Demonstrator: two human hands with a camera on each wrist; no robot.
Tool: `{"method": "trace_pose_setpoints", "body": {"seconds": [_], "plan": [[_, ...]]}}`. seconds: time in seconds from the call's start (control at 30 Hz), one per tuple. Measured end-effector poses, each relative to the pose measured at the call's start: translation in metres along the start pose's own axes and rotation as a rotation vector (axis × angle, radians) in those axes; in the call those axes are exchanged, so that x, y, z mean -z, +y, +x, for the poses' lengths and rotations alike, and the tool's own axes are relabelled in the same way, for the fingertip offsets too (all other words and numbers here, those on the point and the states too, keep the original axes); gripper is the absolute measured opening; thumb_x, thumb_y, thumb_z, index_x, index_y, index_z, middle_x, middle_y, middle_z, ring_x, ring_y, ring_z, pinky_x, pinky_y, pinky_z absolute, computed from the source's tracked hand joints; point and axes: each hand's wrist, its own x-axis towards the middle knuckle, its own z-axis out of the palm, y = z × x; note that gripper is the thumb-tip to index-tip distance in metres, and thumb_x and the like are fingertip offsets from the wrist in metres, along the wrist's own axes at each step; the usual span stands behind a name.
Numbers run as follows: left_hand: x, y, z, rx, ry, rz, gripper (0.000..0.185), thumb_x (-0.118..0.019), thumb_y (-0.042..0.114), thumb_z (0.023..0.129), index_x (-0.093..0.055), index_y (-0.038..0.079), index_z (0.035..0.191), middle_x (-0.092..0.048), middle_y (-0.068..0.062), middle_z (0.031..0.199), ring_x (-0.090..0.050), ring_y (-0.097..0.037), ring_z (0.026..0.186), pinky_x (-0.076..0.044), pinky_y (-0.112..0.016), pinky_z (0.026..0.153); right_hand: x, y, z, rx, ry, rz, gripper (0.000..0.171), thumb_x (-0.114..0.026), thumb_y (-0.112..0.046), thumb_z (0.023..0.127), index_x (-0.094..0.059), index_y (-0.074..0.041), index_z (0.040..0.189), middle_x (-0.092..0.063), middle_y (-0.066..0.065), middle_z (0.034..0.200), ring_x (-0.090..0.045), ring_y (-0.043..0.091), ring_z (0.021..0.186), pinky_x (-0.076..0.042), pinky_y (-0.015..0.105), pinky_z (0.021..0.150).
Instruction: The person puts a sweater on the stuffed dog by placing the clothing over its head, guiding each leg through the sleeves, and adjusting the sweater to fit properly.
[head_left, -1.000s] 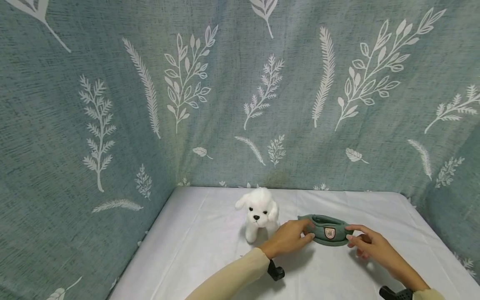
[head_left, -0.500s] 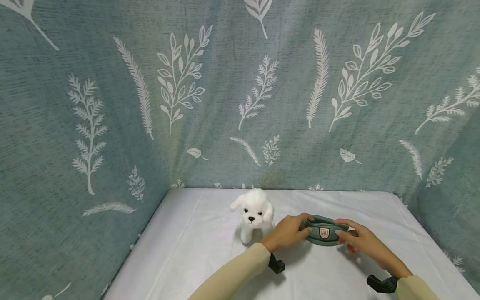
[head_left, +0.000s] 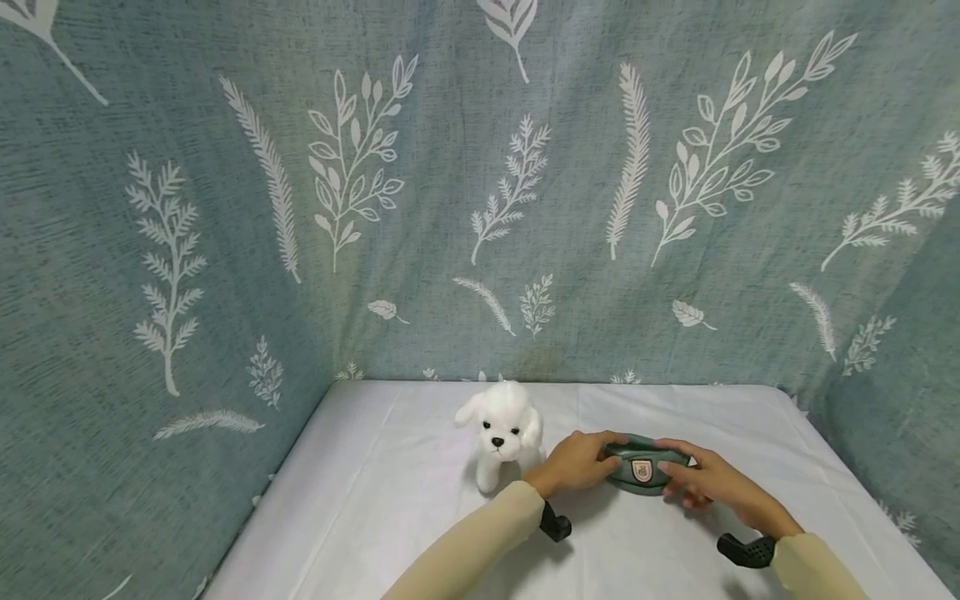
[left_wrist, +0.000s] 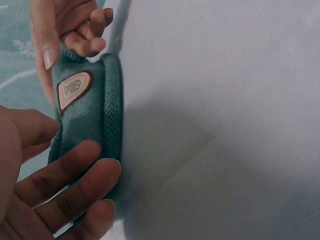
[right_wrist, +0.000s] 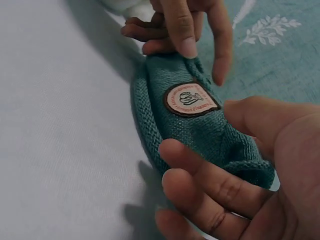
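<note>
A small green knitted garment point(head_left: 627, 477) with rolled edges lies on the white cloth, its cream patch point(head_left: 642, 471) facing me. My left hand point(head_left: 579, 461) pinches its left end, fingers over the top edge. At the right end, my right hand point(head_left: 708, 477) holds the knit between thumb and fingers. The right wrist view shows the garment point(right_wrist: 175, 132) as a stretched band with a curled lower edge and print on the patch. In the left wrist view, the garment point(left_wrist: 82, 122) runs between both hands. Its back side is hidden.
A white plush dog point(head_left: 504, 421) stands just left of my left hand, facing me. The table is covered by a white cloth point(head_left: 375, 492). Patterned blue-green curtains point(head_left: 450, 208) hang behind and at both sides. Black devices point(head_left: 555, 523) sit on both wrists.
My right hand has moved inward and taken a fuller hold of the garment's right end. My left hand's grip has shifted slightly on the left end. The whole view has drifted a little left.
</note>
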Motion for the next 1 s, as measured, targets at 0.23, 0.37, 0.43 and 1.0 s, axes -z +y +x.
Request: {"method": "trace_pose_setpoints", "body": {"seconds": [0.23,0.37,0.43,1.0], "plan": [[-0.004,-0.0025,0.0035,0.003,-0.015,0.055,0.026,-0.062,0.034,0.104,-0.073,0.022,0.124,-0.066,0.015,0.08,-0.055,0.002,0.064,-0.043,-0.017,0.061,-0.0037,-0.0013,0.0066,-0.042,0.025,-0.013,0.072,-0.059,-0.042,0.105,-0.032,-0.005,0.16,-0.075,0.015,0.091,-0.063,0.02,0.063,-0.053,0.036,0.059],[-0.0033,-0.0012,0.005,0.001,-0.028,0.059,0.02,-0.063,0.033,0.104,-0.074,0.021,0.116,-0.062,0.016,0.074,-0.054,0.001,0.061,-0.043,-0.017,0.059,-0.0048,-0.0006,0.0095,-0.064,0.028,-0.031,0.067,-0.06,-0.041,0.105,-0.037,-0.004,0.157,-0.075,0.012,0.088,-0.063,0.018,0.06,-0.052,0.034,0.057],[-0.0026,-0.0004,0.0054,-0.011,-0.024,0.053,0.018,-0.063,0.031,0.104,-0.074,0.02,0.114,-0.062,0.016,0.074,-0.054,0.002,0.061,-0.043,-0.016,0.059,-0.0046,-0.0004,0.0098,-0.064,0.023,-0.028,0.067,-0.06,-0.041,0.105,-0.038,-0.004,0.156,-0.075,0.012,0.088,-0.063,0.018,0.06,-0.052,0.034,0.058],[0.0019,-0.0026,-0.0001,-0.083,0.024,-0.071,0.016,-0.061,0.029,0.105,-0.071,0.019,0.114,-0.063,0.015,0.08,-0.053,0.003,0.064,-0.043,-0.016,0.06,-0.0019,0.0015,0.01,-0.026,-0.079,0.078,0.049,-0.057,-0.044,0.105,-0.053,-0.003,0.132,-0.074,0.015,0.092,-0.062,0.018,0.064,-0.053,0.036,0.062]]}}
